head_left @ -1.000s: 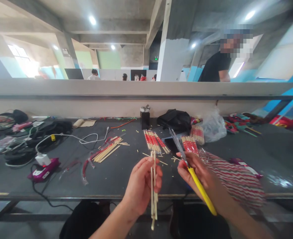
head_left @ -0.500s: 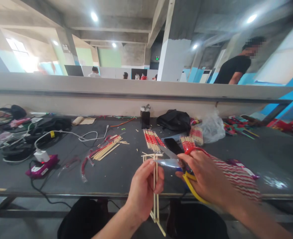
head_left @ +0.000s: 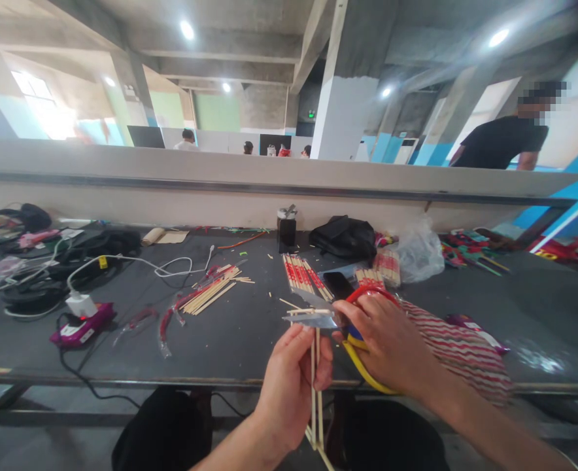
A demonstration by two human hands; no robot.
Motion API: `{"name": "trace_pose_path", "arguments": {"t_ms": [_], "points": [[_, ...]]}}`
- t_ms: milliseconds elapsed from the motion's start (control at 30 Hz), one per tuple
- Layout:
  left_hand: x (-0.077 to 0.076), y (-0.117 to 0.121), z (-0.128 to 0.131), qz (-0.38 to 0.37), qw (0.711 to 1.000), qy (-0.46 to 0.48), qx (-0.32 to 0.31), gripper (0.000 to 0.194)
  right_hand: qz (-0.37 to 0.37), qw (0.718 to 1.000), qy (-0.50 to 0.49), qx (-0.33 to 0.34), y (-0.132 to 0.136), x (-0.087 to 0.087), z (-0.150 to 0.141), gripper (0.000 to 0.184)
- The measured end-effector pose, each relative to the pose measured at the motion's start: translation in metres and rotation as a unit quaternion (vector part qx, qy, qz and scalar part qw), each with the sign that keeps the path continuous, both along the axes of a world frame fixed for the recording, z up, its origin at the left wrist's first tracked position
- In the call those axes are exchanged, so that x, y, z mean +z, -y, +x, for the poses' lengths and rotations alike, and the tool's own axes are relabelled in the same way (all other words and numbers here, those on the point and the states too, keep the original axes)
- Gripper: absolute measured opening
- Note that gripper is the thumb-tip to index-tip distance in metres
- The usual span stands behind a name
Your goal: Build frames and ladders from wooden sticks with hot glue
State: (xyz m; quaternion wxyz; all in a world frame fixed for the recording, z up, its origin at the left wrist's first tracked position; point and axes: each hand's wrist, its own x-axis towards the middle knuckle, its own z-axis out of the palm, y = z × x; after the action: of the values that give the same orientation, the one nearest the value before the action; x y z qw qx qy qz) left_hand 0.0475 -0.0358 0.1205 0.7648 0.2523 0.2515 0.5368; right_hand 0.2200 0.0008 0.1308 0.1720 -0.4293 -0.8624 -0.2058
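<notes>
My left hand [head_left: 293, 383] grips a frame of joined wooden sticks [head_left: 313, 399], held up in front of the table edge. The frame's lower end hangs below my fingers, and its top crosspiece shows above them. In my right hand [head_left: 387, 340] is a pair of scissors [head_left: 313, 319] with red and yellow handles. The scissor blades are parted and lie across the top of the frame, just above my left fingertips. Whether they touch the wood I cannot tell. Beyond them lie packets of chopsticks [head_left: 301, 273] in red-printed wrappers.
Loose sticks [head_left: 210, 294] lie on the dark table [head_left: 136, 373] at left, near torn wrappers. A purple power strip [head_left: 83, 327] with a white plug sits further left. A striped cloth [head_left: 465, 347], phone [head_left: 338, 286], black bag [head_left: 342, 239] and plastic bag [head_left: 419, 255] are at right. A person [head_left: 505, 140] stands beyond the partition.
The scissors have shifted left across the top of the stick frame. My left hand has moved slightly right and down with the frame. The person behind the partition has moved right.
</notes>
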Motion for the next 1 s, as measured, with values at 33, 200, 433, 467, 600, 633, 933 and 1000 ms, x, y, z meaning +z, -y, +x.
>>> {"name": "trace_pose_path", "arguments": {"t_ms": [33, 200, 433, 467, 600, 633, 933, 1000], "points": [[0.000, 0.000, 0.000, 0.002, 1.000, 0.000, 0.001, 0.019, -0.002, 1.000, 0.003, -0.001, 0.000, 0.000, 0.000, 0.033], [0.000, 0.000, 0.002, 0.005, 1.000, -0.008, 0.007, 0.018, -0.012, 1.000, 0.014, -0.015, 0.000, 0.000, 0.002, 0.038], [0.001, 0.001, 0.005, 0.003, 1.000, -0.014, 0.012, 0.016, -0.034, 0.999, 0.009, -0.019, 0.000, -0.008, 0.004, 0.045], [0.002, 0.001, 0.006, 0.003, 1.000, -0.015, 0.011, 0.016, -0.038, 0.999, 0.010, -0.021, 0.000, -0.009, 0.004, 0.045], [0.002, 0.001, 0.008, 0.001, 1.000, -0.020, 0.009, 0.018, -0.043, 0.999, 0.011, -0.029, -0.001, -0.011, 0.006, 0.045], [0.002, 0.001, 0.009, -0.001, 1.000, -0.021, 0.009, 0.018, -0.046, 0.998, 0.011, -0.029, -0.001, -0.011, 0.006, 0.045], [0.001, 0.000, 0.013, -0.004, 1.000, -0.025, 0.001, 0.018, -0.049, 0.997, 0.027, -0.052, -0.002, -0.017, 0.009, 0.042], [0.002, 0.000, 0.014, -0.011, 1.000, -0.028, 0.001, 0.018, -0.045, 0.997, 0.027, -0.058, -0.002, -0.018, 0.009, 0.043]]}}
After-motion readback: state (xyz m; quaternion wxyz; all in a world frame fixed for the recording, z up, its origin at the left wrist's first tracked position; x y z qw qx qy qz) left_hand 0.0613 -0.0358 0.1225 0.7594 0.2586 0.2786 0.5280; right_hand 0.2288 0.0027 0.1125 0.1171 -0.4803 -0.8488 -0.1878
